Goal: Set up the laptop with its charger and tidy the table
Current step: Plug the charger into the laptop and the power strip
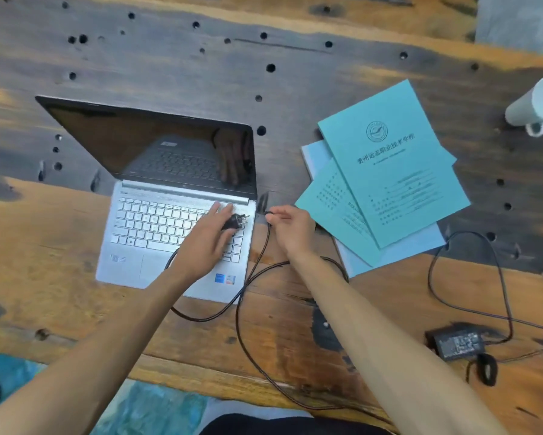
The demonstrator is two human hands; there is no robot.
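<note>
1. Left hand point(208, 237): lay over open laptop point(157, 227) keyboard, wall plug point(235, 221) held beneath fingers.
2. Right hand point(290, 229): pinched charger cable point(248, 277) tip beside laptop's right edge.
3. Power brick point(458, 343): lay well right of right forearm.
4. Teal booklets point(389, 183): fanned just beyond right hand.

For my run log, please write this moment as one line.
left hand: holds wall plug over laptop | right hand: pinches charger cable end beside laptop | booklets: untidy
</note>
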